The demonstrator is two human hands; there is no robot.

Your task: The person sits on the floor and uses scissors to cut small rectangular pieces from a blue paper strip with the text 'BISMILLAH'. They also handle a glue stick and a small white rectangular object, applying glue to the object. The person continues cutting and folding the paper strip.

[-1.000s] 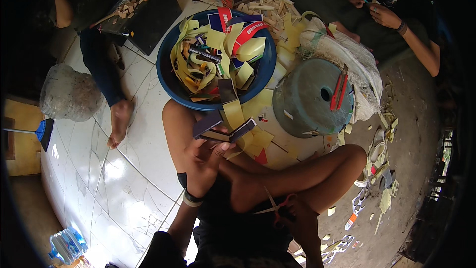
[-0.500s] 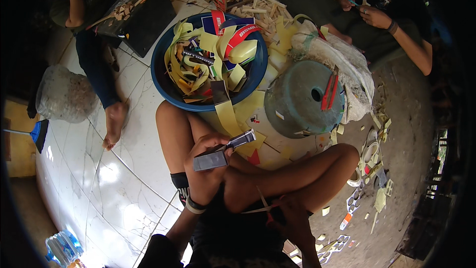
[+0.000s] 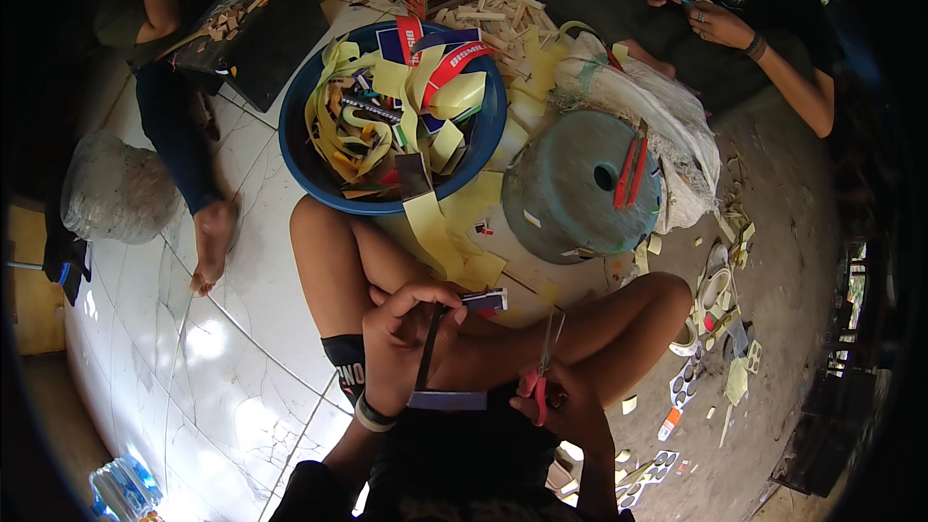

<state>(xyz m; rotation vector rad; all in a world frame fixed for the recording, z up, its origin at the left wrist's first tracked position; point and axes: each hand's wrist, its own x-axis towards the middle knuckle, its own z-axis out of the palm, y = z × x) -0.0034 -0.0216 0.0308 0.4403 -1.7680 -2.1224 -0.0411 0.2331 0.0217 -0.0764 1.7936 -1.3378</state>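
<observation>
A bent purple strip (image 3: 449, 400) sits in the left hand (image 3: 398, 331), whose fingers are curled closed on it. Nearby, the right hand (image 3: 570, 410) grips red-handled scissors (image 3: 543, 369), fingers closed about the handles, blades slightly parted. Beyond both hands stand a blue basin (image 3: 360, 203) of yellow scraps (image 3: 458, 93) and a round greenish tub (image 3: 559, 184).

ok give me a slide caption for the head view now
Left hand holding a bent dark strip, right hand holding scissors, in front of a blue basin of scraps.
</observation>
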